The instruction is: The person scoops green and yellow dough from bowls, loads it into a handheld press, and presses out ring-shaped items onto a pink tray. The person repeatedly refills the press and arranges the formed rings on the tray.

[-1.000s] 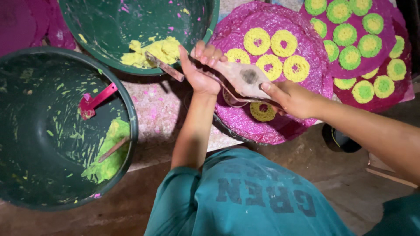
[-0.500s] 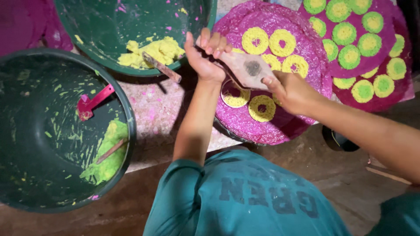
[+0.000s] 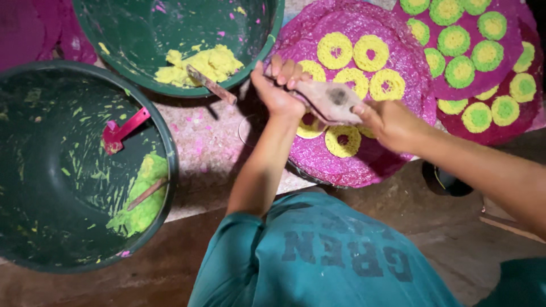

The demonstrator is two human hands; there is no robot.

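Nearest the camera, the teal shirt [image 3: 324, 256] of the seated person is seen, and above it both hands have been drawn closer together than a second ago, when they were spread apart over the pink mat [image 3: 364, 85]. The left hand [image 3: 278, 88] is curled shut round one end of a flat brownish scraper [image 3: 330, 99], and the right hand [image 3: 389, 122] is closed on its other end; the tool is held just above the mat's near edge. A yellow ring [image 3: 341, 141] lies on the mat under the tool, beside the rows already laid, so another ring appears to have been set down. Left of the mat, yellow dough [image 3: 199, 62] rests in a green basin [image 3: 170, 40]; nearer, green dough [image 3: 142, 199] in a dark basin [image 3: 57, 170]. Beyond the mat's right edge lies a second mat [image 3: 483, 57] of green-rimmed rings.
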